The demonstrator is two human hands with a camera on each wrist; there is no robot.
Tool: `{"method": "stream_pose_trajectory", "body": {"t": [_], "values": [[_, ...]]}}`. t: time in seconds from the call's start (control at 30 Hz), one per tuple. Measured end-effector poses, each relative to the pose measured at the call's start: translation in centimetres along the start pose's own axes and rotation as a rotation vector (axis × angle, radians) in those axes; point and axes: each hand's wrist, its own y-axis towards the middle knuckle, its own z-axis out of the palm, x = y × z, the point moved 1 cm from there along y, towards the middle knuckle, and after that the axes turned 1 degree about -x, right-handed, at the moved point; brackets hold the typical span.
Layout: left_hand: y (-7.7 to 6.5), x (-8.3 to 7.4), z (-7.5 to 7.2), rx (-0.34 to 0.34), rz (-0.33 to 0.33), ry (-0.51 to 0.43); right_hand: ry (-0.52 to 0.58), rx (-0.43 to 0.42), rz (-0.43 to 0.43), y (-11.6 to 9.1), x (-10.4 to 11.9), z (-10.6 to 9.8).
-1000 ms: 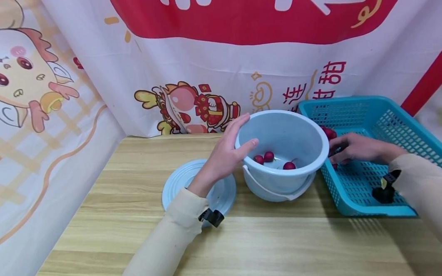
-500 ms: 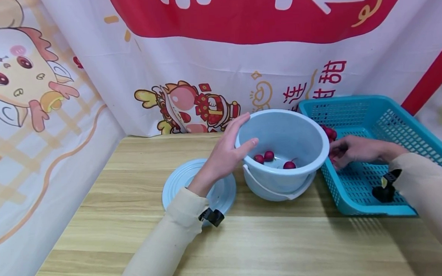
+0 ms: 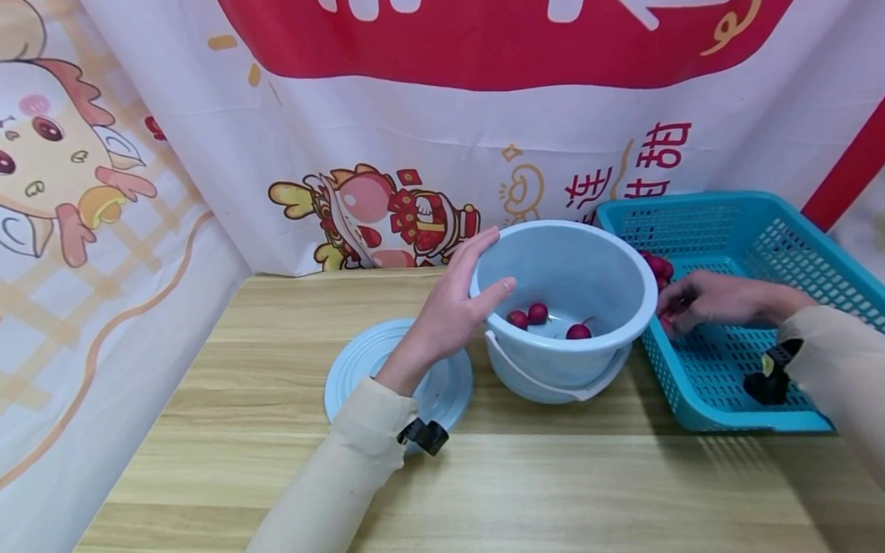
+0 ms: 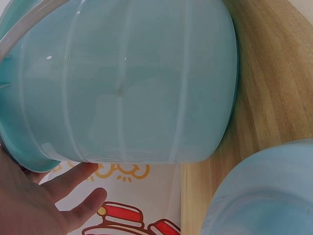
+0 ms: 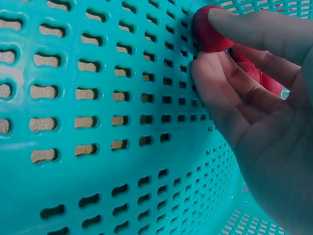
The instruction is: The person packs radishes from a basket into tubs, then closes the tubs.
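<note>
A light blue bucket (image 3: 548, 359) stands on the table with several red radishes (image 3: 537, 314) at its bottom. My left hand (image 3: 448, 310) grips the bucket's left rim, its thumb over the edge; the left wrist view shows other fingers along the outside. My right hand (image 3: 722, 299) reaches inside the teal basket (image 3: 720, 421), near its left wall. There, thumb and fingers pinch a round red radish (image 5: 210, 32). Behind those fingers lie more radishes (image 5: 270, 84), partly hidden by the hand.
A round light blue lid (image 3: 448, 385) lies on the wooden table (image 3: 253, 387) left of the bucket, partly under my left forearm. The basket stands close against the bucket's right side. A printed cloth (image 3: 375, 130) hangs behind the table.
Inside the basket my right hand has shifted slightly, its fingers closing on a radish by the left wall. The left hand and bucket have stayed in place.
</note>
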Motion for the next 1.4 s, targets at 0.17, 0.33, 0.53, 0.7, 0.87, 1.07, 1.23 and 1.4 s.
{"method": "stream_pose_trajectory", "body": {"t": [0.17,0.33,0.53,0.7,0.87,1.07,1.23,1.4], "values": [[-0.05,0.03,0.02,-0.002,0.003,-0.003,0.015,-0.009,0.014,0.09,-0.11,-0.04],[-0.08,-0.02,0.06,-0.004,0.005,-0.008,0.040,-0.012,0.034,0.07,-0.06,-0.04],[-0.06,0.00,0.03,-0.008,0.012,-0.003,0.057,-0.021,0.044,0.15,-0.04,0.00],[-0.01,0.04,0.04,-0.011,0.018,0.000,0.061,-0.016,0.040,0.10,-0.07,-0.09],[-0.05,0.06,0.09,-0.010,0.019,-0.006,0.055,-0.013,0.042,0.13,-0.21,-0.12],[-0.07,0.10,0.11,-0.010,0.018,-0.008,0.046,-0.012,0.040,0.19,-0.26,-0.10],[-0.05,0.12,0.11,-0.010,0.017,-0.008,0.040,-0.008,0.044,0.23,-0.26,-0.08],[-0.01,0.14,0.14,-0.009,0.014,-0.006,0.031,-0.003,0.049,0.23,-0.18,-0.08]]}}
